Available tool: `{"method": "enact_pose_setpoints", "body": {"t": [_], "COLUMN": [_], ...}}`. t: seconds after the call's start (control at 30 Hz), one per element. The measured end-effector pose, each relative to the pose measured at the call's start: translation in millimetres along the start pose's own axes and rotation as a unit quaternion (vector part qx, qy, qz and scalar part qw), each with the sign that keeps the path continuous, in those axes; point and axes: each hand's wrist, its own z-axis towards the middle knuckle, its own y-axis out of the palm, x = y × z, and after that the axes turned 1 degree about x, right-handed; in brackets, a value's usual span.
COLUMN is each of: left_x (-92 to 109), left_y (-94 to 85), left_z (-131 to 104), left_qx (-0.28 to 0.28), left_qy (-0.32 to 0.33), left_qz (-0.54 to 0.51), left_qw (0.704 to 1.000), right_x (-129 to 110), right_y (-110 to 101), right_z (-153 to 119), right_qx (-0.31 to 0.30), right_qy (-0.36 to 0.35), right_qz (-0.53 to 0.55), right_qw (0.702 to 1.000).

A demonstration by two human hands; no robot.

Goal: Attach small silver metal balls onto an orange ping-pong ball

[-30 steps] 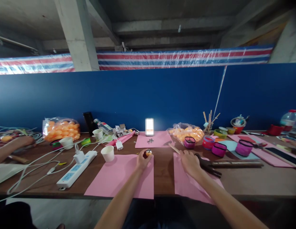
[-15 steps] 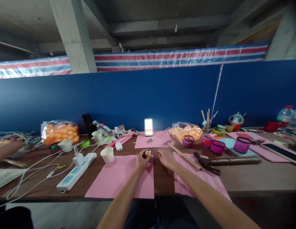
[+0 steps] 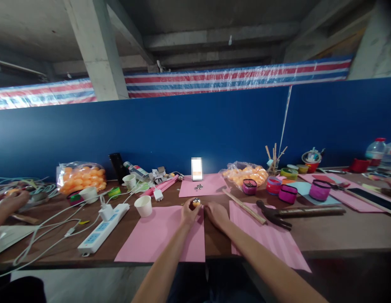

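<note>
My left hand (image 3: pixel 189 213) pinches a small orange ball with a shiny silver top (image 3: pixel 196 202), above the right edge of a pink sheet (image 3: pixel 157 235). Just to the right, my right hand (image 3: pixel 217 213) has its fingers curled down, close to the ball but apart from it. Its fingertips are hidden, so whatever they hold does not show. Farther back, small shiny silver pieces (image 3: pixel 199 186) lie on another pink sheet (image 3: pixel 211 191). A white paper cup (image 3: pixel 143 206) stands at the back left of the near sheet.
To the right lie a wooden stick (image 3: pixel 244 206) and a claw hammer (image 3: pixel 305 212). Bags of orange balls (image 3: pixel 83 179) (image 3: pixel 246 174) stand at the back. A white power strip (image 3: pixel 104 229) with cables lies left. Another person's hand (image 3: pixel 12 204) is at far left.
My right hand has shifted slightly left towards the ball, its fingers curling more. My left hand still holds the ball. The other person's hand at far left has turned, showing an orange ball.
</note>
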Motion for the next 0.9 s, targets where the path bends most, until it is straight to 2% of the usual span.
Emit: {"method": "enact_pose_setpoints", "body": {"t": [0.47,0.9], "left_x": [1.3,1.7], "left_y": [-0.1,-0.6], "left_z": [0.4,0.1], "left_qx": [-0.004,0.000], "left_qy": [0.002,-0.017], "left_qz": [0.014,-0.014], "left_qw": [1.000,1.000], "right_x": [2.0,0.9], "right_y": [1.2,-1.0], "right_z": [-0.6,-2.3], "right_qx": [0.002,0.002], "right_qy": [-0.006,-0.009], "right_qz": [0.001,0.000], "right_qw": [1.000,1.000]}}
